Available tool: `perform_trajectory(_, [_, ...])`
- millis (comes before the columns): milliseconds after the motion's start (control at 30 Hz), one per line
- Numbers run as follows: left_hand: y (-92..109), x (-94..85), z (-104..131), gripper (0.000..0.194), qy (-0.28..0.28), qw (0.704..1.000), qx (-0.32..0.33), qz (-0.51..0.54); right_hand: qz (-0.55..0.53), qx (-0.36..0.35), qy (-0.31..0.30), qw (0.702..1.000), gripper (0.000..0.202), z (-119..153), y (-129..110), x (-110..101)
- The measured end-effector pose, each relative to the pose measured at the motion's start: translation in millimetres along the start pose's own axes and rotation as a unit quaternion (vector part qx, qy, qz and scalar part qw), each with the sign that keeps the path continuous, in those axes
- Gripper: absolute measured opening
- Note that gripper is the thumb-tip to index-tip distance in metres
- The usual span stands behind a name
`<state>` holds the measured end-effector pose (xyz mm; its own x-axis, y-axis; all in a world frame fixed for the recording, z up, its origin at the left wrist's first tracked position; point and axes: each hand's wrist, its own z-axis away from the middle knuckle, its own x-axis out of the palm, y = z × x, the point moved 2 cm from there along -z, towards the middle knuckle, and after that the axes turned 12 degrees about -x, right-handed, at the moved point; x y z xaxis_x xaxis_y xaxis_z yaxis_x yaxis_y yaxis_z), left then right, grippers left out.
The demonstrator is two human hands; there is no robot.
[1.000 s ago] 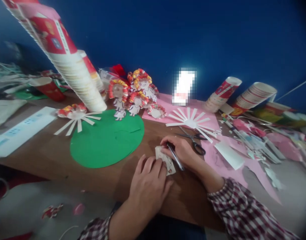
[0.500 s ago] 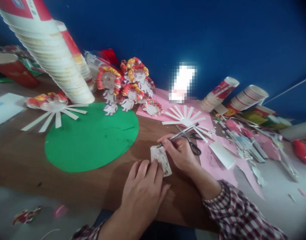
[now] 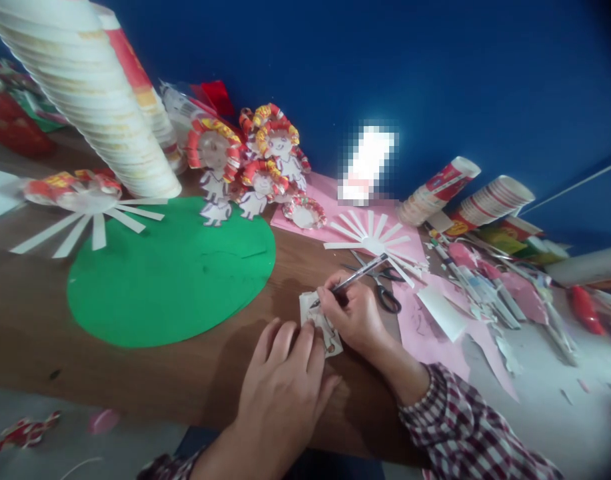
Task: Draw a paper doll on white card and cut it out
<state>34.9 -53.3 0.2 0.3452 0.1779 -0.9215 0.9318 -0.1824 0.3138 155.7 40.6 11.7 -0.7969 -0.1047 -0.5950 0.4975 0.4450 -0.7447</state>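
Note:
My right hand (image 3: 358,313) grips a clear-barrelled pen (image 3: 360,272), its tip down at the upper part of a small piece of white paper (image 3: 306,301). Dark outlines of a drawing show on that paper, partly hidden by my fingers. My left hand (image 3: 285,373) lies flat with fingers stretched out, their tips pressing on the paper's left and lower side. Just beyond my right hand rests a pair of scissors (image 3: 386,298) with dark handles. Left of my hands lies a large green paper oval (image 3: 175,280).
Tall stacked paper cups (image 3: 105,100) lean at the left. Behind the oval stand several paper figures (image 3: 262,190) with red and yellow ring frames. A white strip-cut cup (image 3: 372,243) lies on pink paper (image 3: 325,190). Markers and scraps (image 3: 480,287) crowd the right, near more cups (image 3: 500,197).
The pen and my right hand have shifted slightly left and down over the paper. My left hand stays on the paper. The view has turned a little.

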Motion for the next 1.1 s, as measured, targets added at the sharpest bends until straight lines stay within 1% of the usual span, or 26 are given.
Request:
perform_trajectory(100, [-0.5,0.8,0.6,0.043,0.010,1.000,0.005,0.010,0.014,-0.019,-0.004,1.000,0.018,0.5,0.2,0.5])
perform_trajectory(200, [-1.3,2.8,0.5,0.044,0.009,1.000,0.007,0.016,0.024,-0.035,-0.013,0.999,0.018,0.4,1.0,1.8])
perform_trajectory(367, [-1.3,5.3,0.0,0.042,0.012,1.000,0.005,0.028,0.042,-0.056,-0.028,0.997,0.017,-0.1,0.9,2.7])
perform_trajectory(567, [-1.9,5.2,0.9,0.041,0.005,0.999,0.004,0.032,0.042,-0.045,-0.045,0.997,0.017,-0.3,0.2,2.6])
perform_trajectory(867, [-2.2,6.6,1.8,0.043,0.011,1.000,0.005,0.029,0.038,-0.048,-0.053,0.997,0.017,0.3,0.8,2.9])
perform_trajectory(1100, [-2.7,5.5,0.6,0.043,0.007,0.999,0.001,0.031,0.034,-0.036,-0.058,0.997,0.018,1.1,2.0,3.7])
